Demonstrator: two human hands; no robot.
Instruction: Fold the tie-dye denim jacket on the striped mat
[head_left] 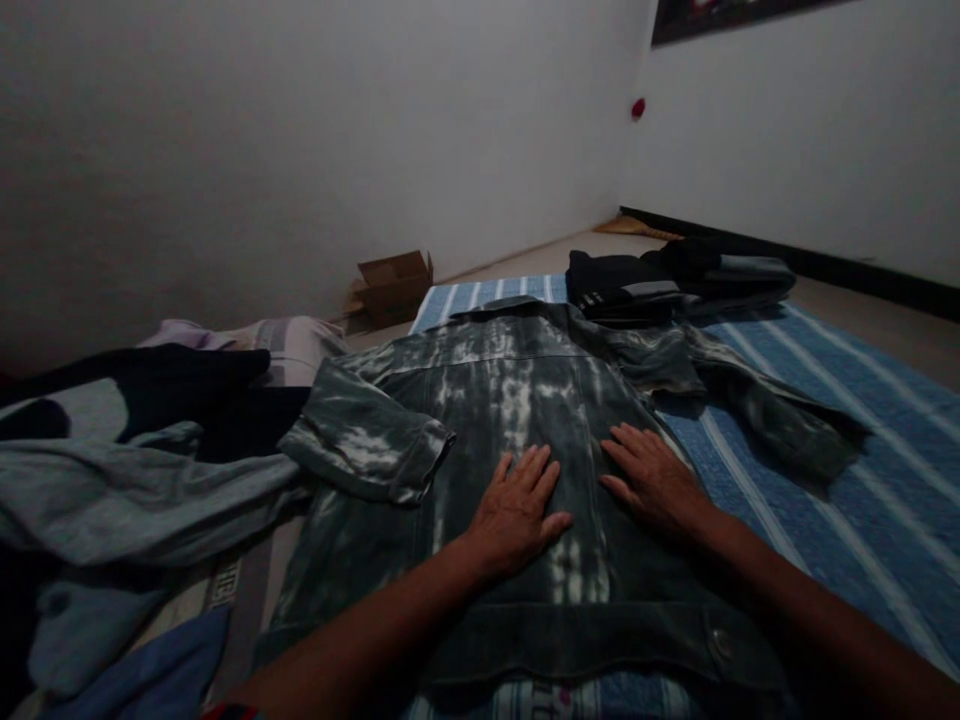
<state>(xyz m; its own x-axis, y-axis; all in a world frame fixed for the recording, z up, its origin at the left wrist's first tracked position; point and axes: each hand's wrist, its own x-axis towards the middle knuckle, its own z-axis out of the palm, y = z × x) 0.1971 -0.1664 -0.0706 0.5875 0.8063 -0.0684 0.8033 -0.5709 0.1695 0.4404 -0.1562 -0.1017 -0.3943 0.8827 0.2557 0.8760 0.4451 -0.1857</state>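
A dark green and white tie-dye denim jacket point(510, 390) lies spread out with its back facing up. Its left-side sleeve is folded inward over the body, while the sleeve on the right stretches out across the striped cloth. My left hand point(519, 508) rests flat on the middle of the jacket's back, fingers extended. Farther right, my right hand point(651, 474) lies on the jacket near its side edge, fingers stretched and slightly apart. Neither hand grips the fabric. The waistband with a button lies nearest to me.
Loose clothes, among them a grey garment point(150, 490) and a dark one point(187, 385), are heaped at the left. Folded black clothes point(622, 285) sit at the back right on the blue striped cloth point(862, 420). An open cardboard box point(397, 290) stands by the wall.
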